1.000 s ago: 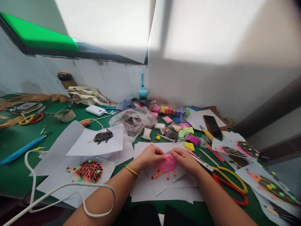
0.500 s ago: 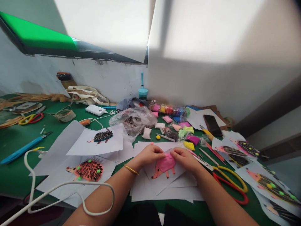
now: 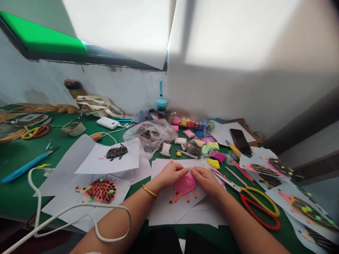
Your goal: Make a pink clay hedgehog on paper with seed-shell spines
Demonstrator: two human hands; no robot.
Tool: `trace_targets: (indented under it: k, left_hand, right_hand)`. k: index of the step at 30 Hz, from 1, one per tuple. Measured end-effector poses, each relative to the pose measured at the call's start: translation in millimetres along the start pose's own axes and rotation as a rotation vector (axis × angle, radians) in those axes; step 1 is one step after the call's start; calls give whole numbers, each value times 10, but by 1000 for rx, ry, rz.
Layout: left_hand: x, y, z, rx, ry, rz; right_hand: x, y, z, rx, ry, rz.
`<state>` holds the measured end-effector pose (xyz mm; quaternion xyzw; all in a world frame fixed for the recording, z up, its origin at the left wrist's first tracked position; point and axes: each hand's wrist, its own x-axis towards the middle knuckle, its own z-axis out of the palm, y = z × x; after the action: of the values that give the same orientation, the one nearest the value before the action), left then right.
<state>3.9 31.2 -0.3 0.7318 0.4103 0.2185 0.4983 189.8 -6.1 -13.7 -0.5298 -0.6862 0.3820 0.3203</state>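
Note:
A pink clay hedgehog, with an orange-toned snout and small legs, lies on white paper in front of me. At its upper edge, my left hand is closed, thumb and fingertips pinched together. Opposite it, my right hand is closed in a similar pinch, the two sets of fingertips nearly meeting. Something small and pale shows between them, too little to name. Both hands cover part of the clay's top rim. Large scissors with yellow and red handles lie by my right forearm.
Finished seed hedgehogs on paper lie left and right. Behind are a plastic bag of seeds, clay packets, a phone and a yellow ball. A white cable loops over the left forearm; a blue-handled knife lies far left.
My two hands have drawn slightly closer together over the top of the pink hedgehog, and the right hand has shifted a little left and down. The paper stays nearly in place.

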Motion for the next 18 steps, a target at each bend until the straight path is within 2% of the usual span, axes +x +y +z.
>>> trace_targets:
  k: [7, 18]
  left_hand:
    - [-2, -7, 4, -30, 16, -14]
    - [2, -6, -15, -72, -35, -14]
  right_hand:
    - [-9, 30, -27, 18, -31, 12]
    - [-23, -33, -11, -53, -39, -42]
